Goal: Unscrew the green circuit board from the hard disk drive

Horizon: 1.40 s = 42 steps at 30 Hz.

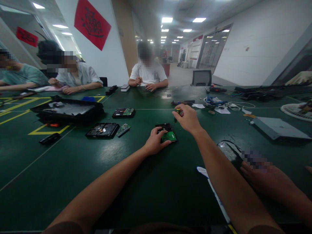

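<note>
Hands meet mid-table over a small hard drive (167,132), lying flat on the green table (136,182) with its green circuit board facing up. Left hand (156,141) presses down on the drive's near-left corner, fingers spread over the edge, steadying it rather than wrapped around it. Right hand (188,118) hovers just above and right of the drive, fingers pinched shut around a screwdriver (175,114) with a yellow-green handle; the shaft points down toward the drive's far right corner, tip probably touching it, though blur makes that unclear.

Left of the drive, well apart: an opened black drive case (102,130), a loose circuit board (123,129) just beside it, another drive with a green board (123,112) farther back, and a large black tray (68,110). Yellow tape lines (46,132) mark the table there. A grey flat box (280,128) sits at right, cables (234,105) behind it. Another person's hand (263,177) rests at lower right, touching a dark pouch (230,154). Three people sit at the far edge. Red wall banner (92,23) carries dark script, not readable. No brand or label legible on the drive.
</note>
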Each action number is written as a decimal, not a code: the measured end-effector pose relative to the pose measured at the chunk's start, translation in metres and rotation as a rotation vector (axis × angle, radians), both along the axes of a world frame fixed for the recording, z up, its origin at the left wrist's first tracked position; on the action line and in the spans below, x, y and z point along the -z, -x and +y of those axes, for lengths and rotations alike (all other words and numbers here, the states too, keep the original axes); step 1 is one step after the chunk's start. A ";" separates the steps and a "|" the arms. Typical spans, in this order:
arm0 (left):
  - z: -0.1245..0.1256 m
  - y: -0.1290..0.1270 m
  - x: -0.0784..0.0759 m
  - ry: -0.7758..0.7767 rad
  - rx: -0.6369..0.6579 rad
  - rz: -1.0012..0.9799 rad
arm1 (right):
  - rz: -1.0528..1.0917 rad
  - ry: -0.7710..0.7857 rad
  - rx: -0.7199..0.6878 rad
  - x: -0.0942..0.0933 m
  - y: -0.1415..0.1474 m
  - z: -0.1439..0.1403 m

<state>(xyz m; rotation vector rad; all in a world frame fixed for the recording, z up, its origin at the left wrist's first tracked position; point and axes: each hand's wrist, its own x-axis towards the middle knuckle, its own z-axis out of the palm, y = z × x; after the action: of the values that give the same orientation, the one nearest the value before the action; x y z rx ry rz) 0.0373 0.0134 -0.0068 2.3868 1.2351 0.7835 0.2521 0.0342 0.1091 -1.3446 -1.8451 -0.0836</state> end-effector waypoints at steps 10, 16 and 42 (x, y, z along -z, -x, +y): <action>-0.001 0.000 -0.002 0.013 -0.007 -0.008 | 0.027 0.053 -0.030 -0.002 0.002 -0.004; -0.002 0.000 -0.004 0.016 -0.010 0.004 | -0.034 0.046 -0.008 0.000 0.000 -0.001; -0.002 0.001 -0.003 0.024 -0.006 0.013 | -0.153 0.106 0.032 -0.003 0.001 -0.005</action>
<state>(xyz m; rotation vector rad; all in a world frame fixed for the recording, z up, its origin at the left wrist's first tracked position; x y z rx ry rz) 0.0367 0.0113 -0.0034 2.3738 1.2507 0.7517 0.2514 0.0294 0.1122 -1.4765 -1.9799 -0.1093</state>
